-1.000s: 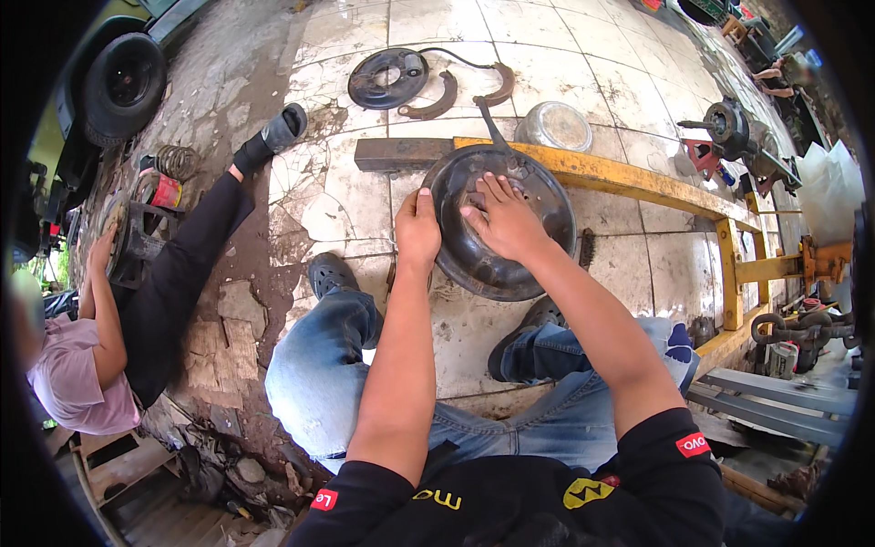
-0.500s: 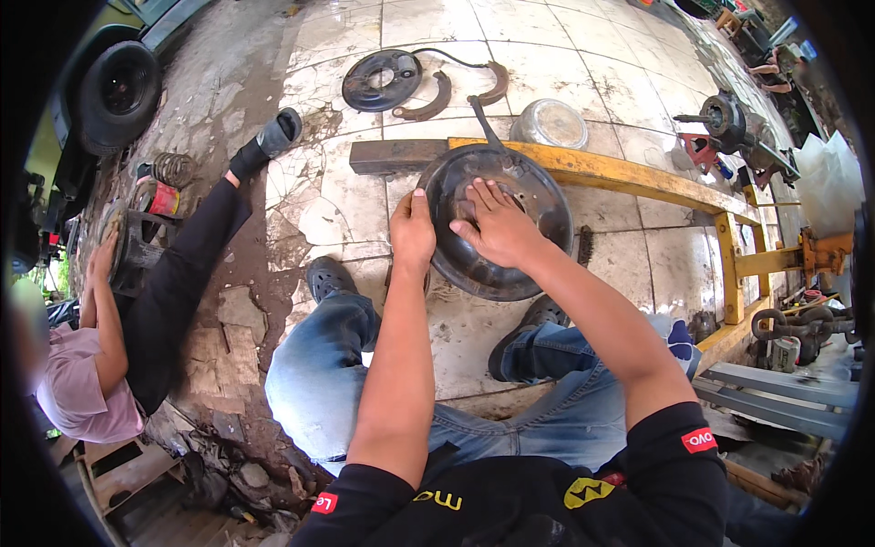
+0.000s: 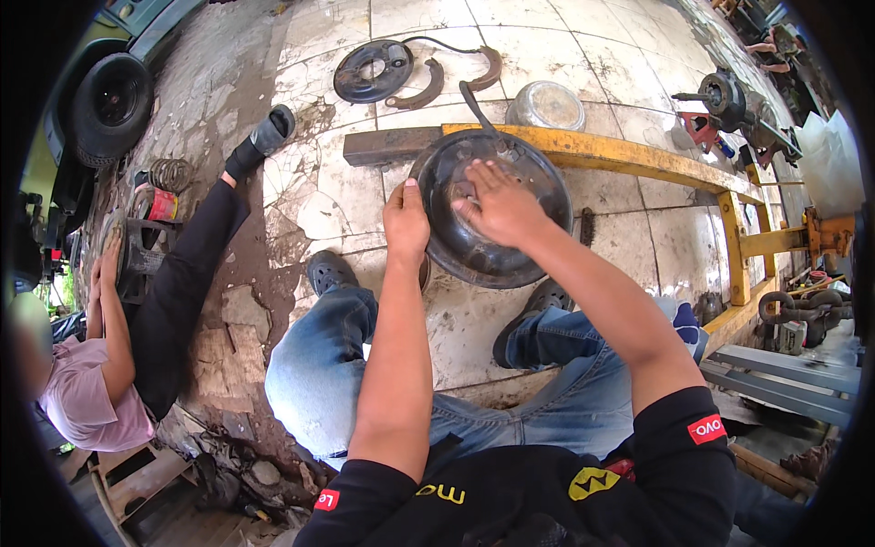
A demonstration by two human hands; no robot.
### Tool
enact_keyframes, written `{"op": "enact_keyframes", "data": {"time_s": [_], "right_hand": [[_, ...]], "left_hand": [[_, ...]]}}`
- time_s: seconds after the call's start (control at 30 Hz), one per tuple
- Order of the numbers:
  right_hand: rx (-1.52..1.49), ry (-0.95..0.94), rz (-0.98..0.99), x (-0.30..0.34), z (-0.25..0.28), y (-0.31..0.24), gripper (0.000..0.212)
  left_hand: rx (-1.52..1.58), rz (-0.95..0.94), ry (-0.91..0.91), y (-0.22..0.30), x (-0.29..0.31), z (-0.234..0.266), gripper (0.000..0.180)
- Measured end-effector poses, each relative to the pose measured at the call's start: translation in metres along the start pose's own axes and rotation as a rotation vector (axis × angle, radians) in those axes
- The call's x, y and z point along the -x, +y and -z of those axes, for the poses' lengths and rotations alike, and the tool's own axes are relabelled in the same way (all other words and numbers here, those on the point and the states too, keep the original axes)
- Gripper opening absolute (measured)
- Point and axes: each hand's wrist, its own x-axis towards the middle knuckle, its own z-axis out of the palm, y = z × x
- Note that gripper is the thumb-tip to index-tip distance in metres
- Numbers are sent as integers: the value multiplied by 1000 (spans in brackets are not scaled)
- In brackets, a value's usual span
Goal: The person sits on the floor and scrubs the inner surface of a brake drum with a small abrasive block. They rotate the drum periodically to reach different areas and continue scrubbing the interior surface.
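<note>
Left hand [image 3: 406, 223]: I see it grasping the black plate [image 3: 476, 257].
Right hand [image 3: 507, 210]: unclenched, laid flat on the plate's face.

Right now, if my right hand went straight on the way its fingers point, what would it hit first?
Your right hand would likely meet the far rim of the black round plate under it, then perhaps the beam beyond, though depth is hard to judge here.
</note>
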Motion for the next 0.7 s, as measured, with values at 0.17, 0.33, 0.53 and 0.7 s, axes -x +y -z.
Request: {"op": "enact_keyframes", "data": {"time_s": [0.17,0.33,0.53,0.7], "right_hand": [[47,49,12,0,-14,-9,78],[53,42,-131,-7,-5,-3,79],[-50,98,-76,-4,-6,14,77],[-39,66,-19,1,-4,8,77]], "left_hand": [[-24,-1,13,1,-1,-4,41],[-53,-2,10,-2,-2,-5,41],[-84,25,-17,-6,-4,-7,40],[-73,18,-8,-1,-3,-4,40]]}}
